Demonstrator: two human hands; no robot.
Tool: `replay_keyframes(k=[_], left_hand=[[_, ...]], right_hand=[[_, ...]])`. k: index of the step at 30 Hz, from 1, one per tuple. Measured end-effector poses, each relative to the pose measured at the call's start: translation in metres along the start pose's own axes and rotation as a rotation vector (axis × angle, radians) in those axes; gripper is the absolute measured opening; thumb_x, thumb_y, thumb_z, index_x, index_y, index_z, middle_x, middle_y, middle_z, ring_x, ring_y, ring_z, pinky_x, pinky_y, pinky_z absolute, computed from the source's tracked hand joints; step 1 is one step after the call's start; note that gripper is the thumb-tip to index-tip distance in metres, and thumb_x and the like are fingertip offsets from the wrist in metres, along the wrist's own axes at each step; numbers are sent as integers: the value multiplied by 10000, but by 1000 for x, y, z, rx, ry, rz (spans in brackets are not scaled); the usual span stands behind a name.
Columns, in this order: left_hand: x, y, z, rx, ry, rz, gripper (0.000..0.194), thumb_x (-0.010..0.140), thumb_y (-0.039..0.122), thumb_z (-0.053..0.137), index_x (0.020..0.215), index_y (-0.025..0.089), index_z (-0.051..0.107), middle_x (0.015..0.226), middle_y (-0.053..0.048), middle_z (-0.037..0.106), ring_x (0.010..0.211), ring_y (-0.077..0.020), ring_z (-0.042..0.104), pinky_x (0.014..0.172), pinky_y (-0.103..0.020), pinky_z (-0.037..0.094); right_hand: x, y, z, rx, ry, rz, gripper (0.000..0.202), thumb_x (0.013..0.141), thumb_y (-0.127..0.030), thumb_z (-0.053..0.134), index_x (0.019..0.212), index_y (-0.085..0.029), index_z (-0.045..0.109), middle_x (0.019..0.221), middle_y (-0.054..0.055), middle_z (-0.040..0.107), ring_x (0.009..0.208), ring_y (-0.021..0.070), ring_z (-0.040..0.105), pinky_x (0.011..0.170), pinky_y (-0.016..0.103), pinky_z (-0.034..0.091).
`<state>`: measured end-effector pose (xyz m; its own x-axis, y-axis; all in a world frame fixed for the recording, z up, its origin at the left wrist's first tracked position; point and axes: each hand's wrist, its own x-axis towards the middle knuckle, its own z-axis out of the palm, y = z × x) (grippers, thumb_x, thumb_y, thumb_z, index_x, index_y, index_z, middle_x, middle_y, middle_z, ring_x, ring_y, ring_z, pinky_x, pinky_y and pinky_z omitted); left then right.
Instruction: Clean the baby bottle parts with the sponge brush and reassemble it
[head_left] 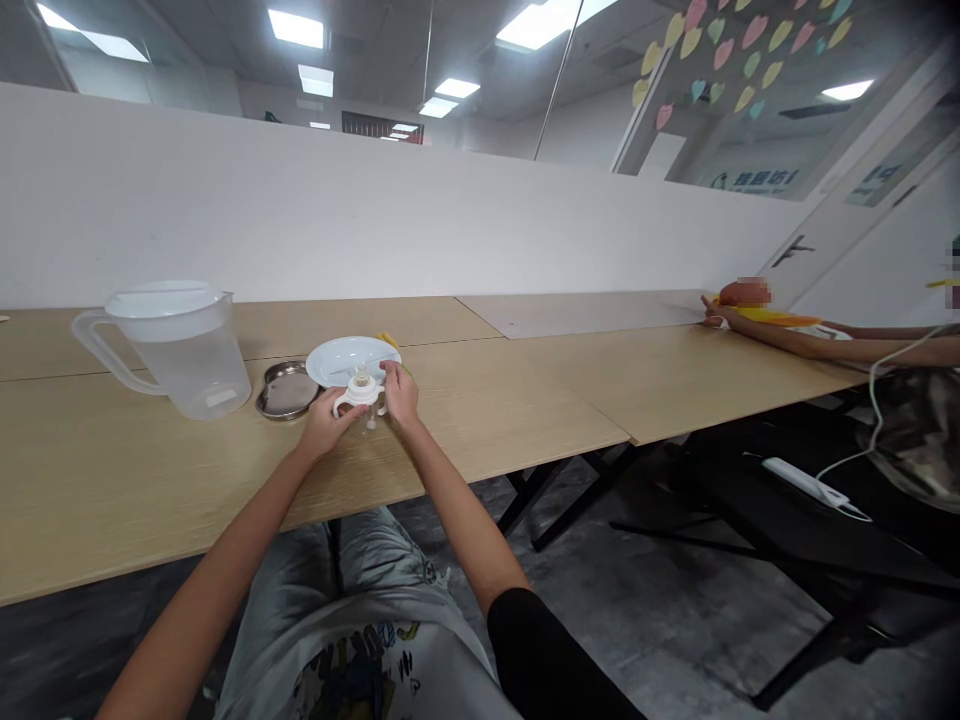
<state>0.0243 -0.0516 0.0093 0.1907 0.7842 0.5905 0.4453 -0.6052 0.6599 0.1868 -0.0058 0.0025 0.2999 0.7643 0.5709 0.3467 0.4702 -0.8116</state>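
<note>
A white two-handled sippy cup top (361,390) is held a little above the table, between my two hands. A clear part and a small whitish knob show under it; whether a full cup body is attached, I cannot make out. My left hand (328,424) is closed on its left handle, thumb toward the middle. At its right side, my right hand (400,395) grips with bent fingers. Just behind the cup top lies a white plate (330,358) with something clear on it. A shiny metal kidney-shaped dish (286,391) sits left of my left hand.
A large translucent pitcher (187,355) with a lid stands on the wooden table (510,390) at the left. Something yellow (388,339) lies behind the plate. Another person's arms (795,340) rest on the table's far right. A white power strip (814,487) lies on a black chair.
</note>
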Motion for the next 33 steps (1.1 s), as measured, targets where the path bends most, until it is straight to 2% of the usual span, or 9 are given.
replay_keyframes(k=[4, 11, 15, 20, 28, 33], left_hand=[[0, 0, 0, 6, 1, 9, 424, 775, 515, 629, 991, 154, 682, 984, -86, 673, 875, -223, 605, 814, -350, 468], [-1, 0, 0, 1, 6, 20, 413, 777, 503, 634, 994, 154, 668, 954, -71, 672, 839, -206, 600, 794, -325, 467], [0, 0, 0, 18, -7, 28, 375, 799, 492, 611, 958, 156, 660, 926, -59, 667, 835, -199, 590, 799, -313, 460], [0, 2, -1, 15, -6, 23, 365, 808, 489, 593, 926, 149, 651, 918, -62, 657, 830, -200, 584, 773, -308, 455], [0, 2, 0, -7, -1, 36, 364, 807, 484, 599, 921, 143, 652, 920, -64, 658, 836, -199, 581, 777, -303, 446], [0, 1, 0, 5, 0, 30, 367, 808, 485, 597, 929, 144, 656, 915, -63, 662, 823, -199, 584, 770, -311, 452]], right_hand=[[-4, -8, -2, -28, 15, -27, 428, 949, -455, 344, 941, -188, 680, 943, 66, 717, 857, 178, 639, 790, 297, 461], [-17, -30, -13, -105, -74, -390, 379, 925, -478, 437, 848, -196, 678, 842, 39, 686, 816, 173, 587, 792, 291, 434], [-18, -31, -14, -179, -93, -510, 386, 840, -557, 556, 862, -187, 665, 811, 51, 656, 790, 191, 535, 765, 312, 416], [-17, -30, -11, -247, -70, -515, 374, 784, -571, 630, 832, -200, 631, 791, 35, 626, 793, 189, 517, 774, 322, 383], [-19, -30, -8, -261, -29, -528, 330, 823, -524, 599, 820, -194, 604, 757, 30, 624, 773, 189, 529, 789, 349, 357], [-19, -29, -7, -274, -47, -504, 323, 826, -524, 589, 820, -202, 603, 756, 31, 621, 772, 192, 530, 781, 347, 358]])
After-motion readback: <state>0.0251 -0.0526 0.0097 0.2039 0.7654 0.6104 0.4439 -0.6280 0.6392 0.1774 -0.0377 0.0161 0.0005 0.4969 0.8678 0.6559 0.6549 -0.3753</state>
